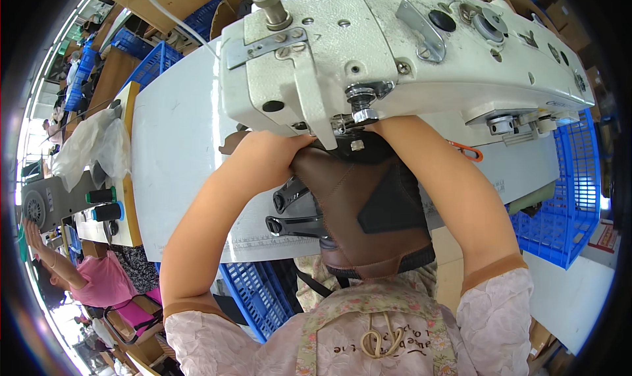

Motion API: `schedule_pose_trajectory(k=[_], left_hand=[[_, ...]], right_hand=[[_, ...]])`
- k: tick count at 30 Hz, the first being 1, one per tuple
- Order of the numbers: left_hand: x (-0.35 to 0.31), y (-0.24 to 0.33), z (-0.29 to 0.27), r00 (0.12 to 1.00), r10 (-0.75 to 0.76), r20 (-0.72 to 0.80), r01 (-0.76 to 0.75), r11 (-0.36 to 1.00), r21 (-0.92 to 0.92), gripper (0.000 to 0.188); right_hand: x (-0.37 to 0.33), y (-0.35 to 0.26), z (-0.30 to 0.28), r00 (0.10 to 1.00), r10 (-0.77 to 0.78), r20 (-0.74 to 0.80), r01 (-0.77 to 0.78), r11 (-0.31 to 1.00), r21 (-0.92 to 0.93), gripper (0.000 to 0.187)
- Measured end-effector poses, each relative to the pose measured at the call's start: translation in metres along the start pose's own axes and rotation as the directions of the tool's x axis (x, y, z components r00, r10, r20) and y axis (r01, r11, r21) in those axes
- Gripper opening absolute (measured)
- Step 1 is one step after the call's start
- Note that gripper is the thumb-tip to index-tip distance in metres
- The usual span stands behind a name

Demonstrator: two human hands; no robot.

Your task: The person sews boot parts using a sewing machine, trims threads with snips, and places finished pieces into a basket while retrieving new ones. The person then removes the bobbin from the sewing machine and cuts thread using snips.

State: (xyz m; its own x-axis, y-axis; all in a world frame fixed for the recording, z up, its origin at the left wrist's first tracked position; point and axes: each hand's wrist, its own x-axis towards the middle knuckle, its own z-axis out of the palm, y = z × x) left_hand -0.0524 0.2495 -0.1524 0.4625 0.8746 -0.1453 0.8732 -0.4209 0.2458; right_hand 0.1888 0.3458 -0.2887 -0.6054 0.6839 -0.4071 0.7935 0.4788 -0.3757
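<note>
A brown and black leather-like stitched piece lies under the head of a white sewing machine and hangs over the table's near edge toward my lap. My left hand reaches to its far left side beside the needle area; the fingers are hidden by the machine head and the piece. From the other side my right hand goes in under the machine arm, near the black far part of the piece, and its fingers are hidden too. Two glossy black parts with looped ends stick out left of the brown piece.
An orange looped tool lies on the grey worktable right of my right forearm. Blue plastic crates stand at the right and below the table. On the left are black thread spools, clear plastic bags and a person in pink.
</note>
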Motion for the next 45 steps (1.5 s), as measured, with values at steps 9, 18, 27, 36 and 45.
schedule_pose_trajectory(k=[9, 18, 27, 36, 45], left_hand=[[0.005, -0.005, 0.000, 0.999, 0.025, 0.030, -0.025, 1.000, -0.018, 0.057], [-0.017, 0.011, -0.005, 0.998, 0.063, 0.027, -0.059, 0.989, -0.132, 0.054], [-0.101, 0.081, -0.006, 0.978, 0.163, -0.127, -0.128, 0.960, 0.248, 0.069], [-0.159, 0.117, -0.001, 0.859, 0.346, -0.377, -0.077, 0.816, 0.573, 0.045], [-0.185, 0.143, -0.006, 0.801, 0.421, -0.425, -0.129, 0.816, 0.564, 0.044]], right_hand=[[-0.005, -0.017, -0.023, 0.999, 0.044, -0.030, -0.045, 0.999, -0.025, 0.034], [-0.036, -0.080, -0.049, 0.982, 0.110, -0.152, -0.123, 0.989, -0.077, 0.034], [-0.138, -0.126, -0.053, 0.906, -0.063, -0.418, 0.030, 0.996, -0.085, 0.031], [-0.182, -0.011, -0.048, 0.757, 0.064, -0.650, -0.262, 0.942, -0.212, 0.018], [-0.184, 0.032, 0.002, 0.513, -0.013, -0.858, -0.179, 0.976, -0.122, 0.015]])
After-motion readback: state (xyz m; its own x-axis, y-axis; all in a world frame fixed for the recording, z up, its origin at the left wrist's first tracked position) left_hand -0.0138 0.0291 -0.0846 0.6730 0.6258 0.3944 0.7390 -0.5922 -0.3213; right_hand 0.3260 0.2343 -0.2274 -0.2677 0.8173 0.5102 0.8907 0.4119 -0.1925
